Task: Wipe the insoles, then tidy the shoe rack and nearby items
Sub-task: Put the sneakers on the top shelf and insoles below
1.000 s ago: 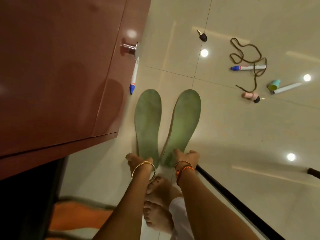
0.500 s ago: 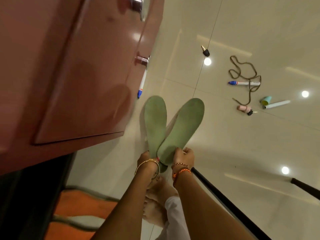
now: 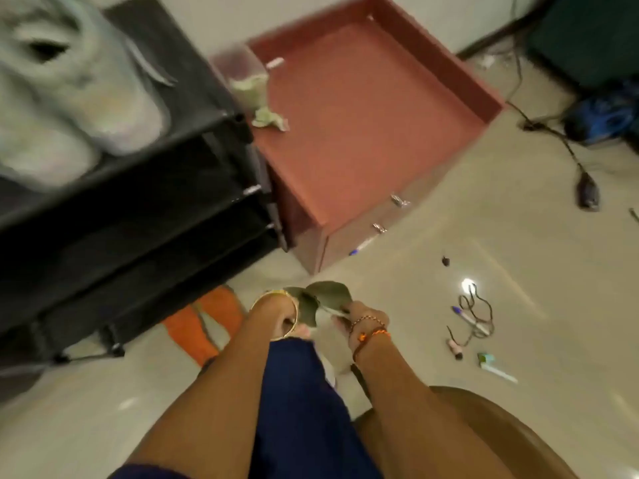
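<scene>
Two green insoles [image 3: 323, 297] are lifted off the floor and held end-on between my hands, so they look short and overlapped. My left hand [image 3: 276, 314], with a gold bangle, grips one heel end. My right hand [image 3: 359, 318], with a beaded and an orange thread band, grips the other. The black shoe rack [image 3: 138, 202] stands to the left with pale shoes [image 3: 69, 98] on its top shelf. A crumpled green cloth [image 3: 268, 117] lies on the red-brown cabinet [image 3: 363, 108]. The view is blurred.
On the tiled floor to the right lie a brown lace [image 3: 475, 312], a blue-capped marker [image 3: 468, 318], a small pink tube [image 3: 454, 349] and a teal-capped pen [image 3: 496, 368]. Another marker [image 3: 361, 245] lies by the cabinet base. Orange slippers [image 3: 204, 323] sit below the rack. Cables and a blue bag [image 3: 601, 115] are far right.
Both hands have lifted the insoles from the floor and brought them together. My head has risen and tipped forward, so the rack top and cabinet top now show.
</scene>
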